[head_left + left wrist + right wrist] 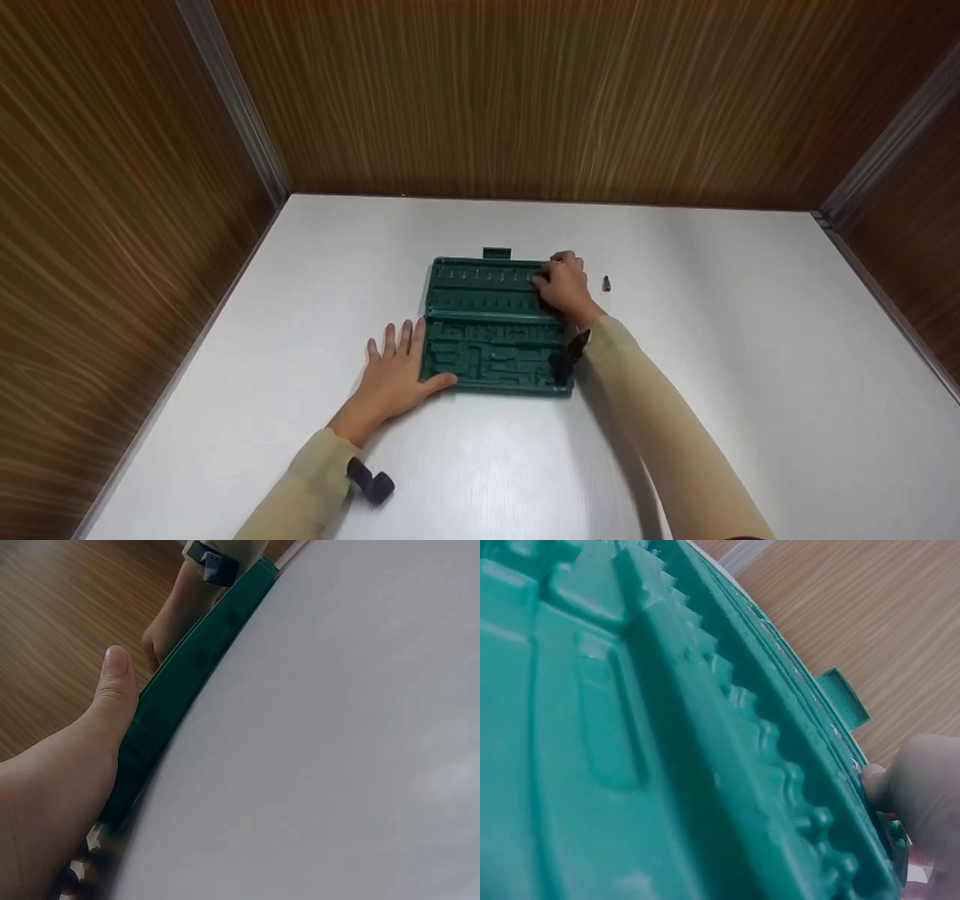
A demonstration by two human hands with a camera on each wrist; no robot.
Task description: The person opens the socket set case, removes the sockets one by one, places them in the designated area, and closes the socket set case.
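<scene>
An open green moulded tool case (491, 330) lies flat on the white table (712, 375), its slots showing. My left hand (394, 375) rests flat on the table at the case's near left corner, fingers straight. In the left wrist view its thumb (112, 690) lies against the case's edge (195, 667). My right hand (562, 285) is curled over the case's far right corner. In the right wrist view a fingertip (922, 780) presses on the rim of the case (630, 727). Whether anything small is under those fingers is hidden.
A small dark bit (606, 283) lies on the table just right of my right hand. A green latch tab (496, 253) sticks out from the case's far edge. Wood-grain walls (525, 97) close in the table at the back and on both sides.
</scene>
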